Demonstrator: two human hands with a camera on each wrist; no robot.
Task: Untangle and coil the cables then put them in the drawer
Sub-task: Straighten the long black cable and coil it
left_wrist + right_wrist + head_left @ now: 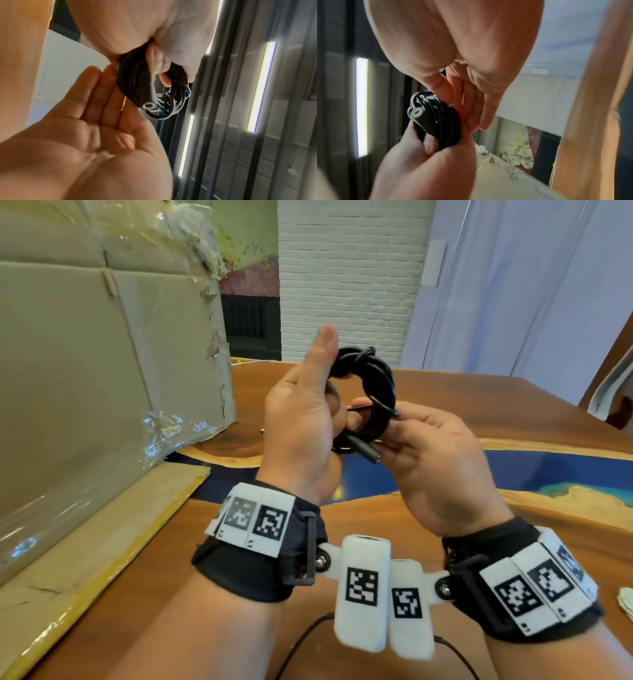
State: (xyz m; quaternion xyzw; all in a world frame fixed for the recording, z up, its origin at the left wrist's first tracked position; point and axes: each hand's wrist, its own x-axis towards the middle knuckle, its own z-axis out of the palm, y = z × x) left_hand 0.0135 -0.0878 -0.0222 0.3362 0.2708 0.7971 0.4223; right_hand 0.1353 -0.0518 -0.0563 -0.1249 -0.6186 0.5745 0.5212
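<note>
A black cable coil point(376, 385) is held up over the table between both hands. My right hand point(435, 460) pinches its lower side, thumb and curled fingers round the strands point(443, 121). The cable's barrel plug point(364, 451) sticks out toward me, its metal tip showing point(149, 105). My left hand point(301, 419) stands beside the coil with the thumb up. Its fingers point(96, 94) are straight and lie flat against the coil's side point(132, 83). No drawer is in view.
A large cardboard box point(85, 354) stands on the left, its flap point(85, 559) lying on the wooden table point(445, 392) with a blue resin strip. A thin black cable point(301, 642) lies on the table near me. A chair point(613, 392) is at the right.
</note>
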